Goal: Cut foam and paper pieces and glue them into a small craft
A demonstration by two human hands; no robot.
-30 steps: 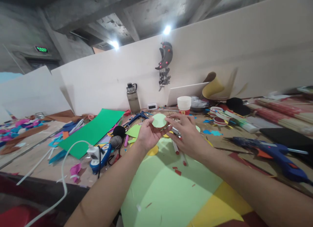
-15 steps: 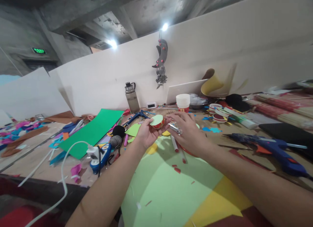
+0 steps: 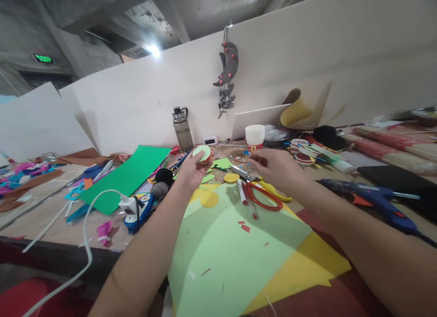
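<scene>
My left hand [image 3: 191, 172] is closed around a short round piece with a pale green paper top [image 3: 202, 154] and a red side, held above the table. Over the table to the right, my right hand [image 3: 276, 167] has its fingers loosely bent and apart, with nothing visible in them. It hovers just right of the scissors [image 3: 243, 173] and in front of a stack of paper cups [image 3: 255, 134]. The scissors' red handle [image 3: 269, 208] lies beside a yellow curved handle [image 3: 282, 196]. A yellow paper disc [image 3: 231, 178] lies between my hands.
Pale green sheets [image 3: 235, 249] overlap yellow paper in front of me. At right rest a blue glue gun [image 3: 375, 198] and several wrapped bundles of sticks [image 3: 392, 144]. A green sheet [image 3: 126, 178], a blue power strip [image 3: 143, 214] and a bottle [image 3: 183, 133] are at left.
My hands have moved apart. The left carried the round piece up and leftward; the right drew away from it to the right, uncovering the scissors.
</scene>
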